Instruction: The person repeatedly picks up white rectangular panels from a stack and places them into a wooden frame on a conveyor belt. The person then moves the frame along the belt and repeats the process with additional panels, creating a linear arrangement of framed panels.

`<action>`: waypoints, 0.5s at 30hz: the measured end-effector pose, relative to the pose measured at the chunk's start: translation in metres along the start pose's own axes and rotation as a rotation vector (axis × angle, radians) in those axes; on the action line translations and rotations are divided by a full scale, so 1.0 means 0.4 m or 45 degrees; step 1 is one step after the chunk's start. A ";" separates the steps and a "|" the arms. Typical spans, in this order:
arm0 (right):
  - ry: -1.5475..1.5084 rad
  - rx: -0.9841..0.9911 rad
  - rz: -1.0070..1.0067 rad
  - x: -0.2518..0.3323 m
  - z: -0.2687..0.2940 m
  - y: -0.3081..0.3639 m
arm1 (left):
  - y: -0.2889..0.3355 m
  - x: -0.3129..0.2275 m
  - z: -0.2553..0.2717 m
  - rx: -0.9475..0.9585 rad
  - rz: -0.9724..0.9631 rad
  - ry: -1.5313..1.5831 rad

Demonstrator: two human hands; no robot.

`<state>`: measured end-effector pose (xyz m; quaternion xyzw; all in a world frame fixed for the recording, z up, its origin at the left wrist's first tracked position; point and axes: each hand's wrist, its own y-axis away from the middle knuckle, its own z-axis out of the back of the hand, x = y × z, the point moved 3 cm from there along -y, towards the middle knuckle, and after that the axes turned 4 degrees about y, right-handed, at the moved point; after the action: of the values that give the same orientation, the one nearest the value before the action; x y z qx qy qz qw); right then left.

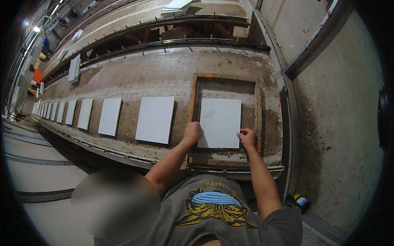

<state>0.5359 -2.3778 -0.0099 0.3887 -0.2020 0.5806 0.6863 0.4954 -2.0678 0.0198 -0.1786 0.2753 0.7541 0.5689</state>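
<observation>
From where I stand, the white panel sits inside the wooden frame at the near end of the long table, with a bare gap between it and the frame's far bar. The left hand is curled at the panel's left edge, but its fingertips are hidden, so I cannot tell whether it grips or merely presses. The right hand seems to pinch the right edge between thumb and fingers. I take this for the placing step, squaring the panel within the frame (the row of panels off to the left lies out along the table much the same way). The next move, I'd judge, calls for small, even nudges from both sides, then a clean release; an uneven push could skew the panel or knock it against the frame.
</observation>
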 end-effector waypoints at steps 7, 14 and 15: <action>-0.029 -0.035 0.012 0.010 0.002 0.010 | -0.003 -0.006 -0.004 0.117 0.103 -0.082; 0.450 -0.181 0.416 0.094 -0.016 -0.007 | 0.006 -0.065 0.039 0.148 -0.310 -0.345; 0.489 -0.196 0.522 0.104 -0.029 -0.020 | 0.006 -0.084 0.047 0.130 -0.428 -0.445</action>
<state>0.5516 -2.3424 0.0109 0.1697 -0.1861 0.7531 0.6078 0.5035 -2.0822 0.0546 -0.0597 0.1768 0.6534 0.7337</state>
